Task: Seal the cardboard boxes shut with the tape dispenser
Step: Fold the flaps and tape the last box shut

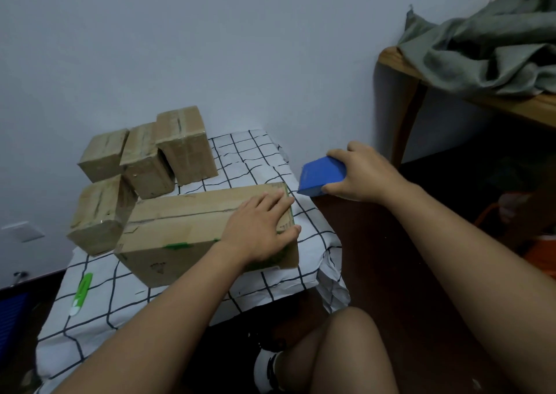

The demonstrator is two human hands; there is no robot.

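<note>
A long brown cardboard box [192, 231] lies across the middle of the frame on a low worktop covered with a white cloth printed with a black grid [258, 159]. Its top flaps are closed, with a dark seam running along its length, and green print shows on its near side. The left hand [261, 229] lies flat on the right end of this box, fingers straight and spread, thumb hanging over the near edge.

The right hand [359, 173], right of centre, grips a blue plastic tape dispenser [322, 176], fingers curled over its top and thumb beneath. The dispenser is held in the air just past the worktop's right edge, near the right end of the long box but apart from it.

Four small brown cardboard boxes [141, 165] wrapped in clear tape sit clustered in the left-centre of the frame behind and left of the long box; the nearest of them touches its left end. A green and white utility knife [81, 292] lies on the cloth at lower left.

In the upper right, a wooden table [400, 71] carries a crumpled grey-green cloth [487, 47]. A pale wall [210, 47] fills the top of the frame. The person's bare knee [340, 354] shows at the bottom centre.
</note>
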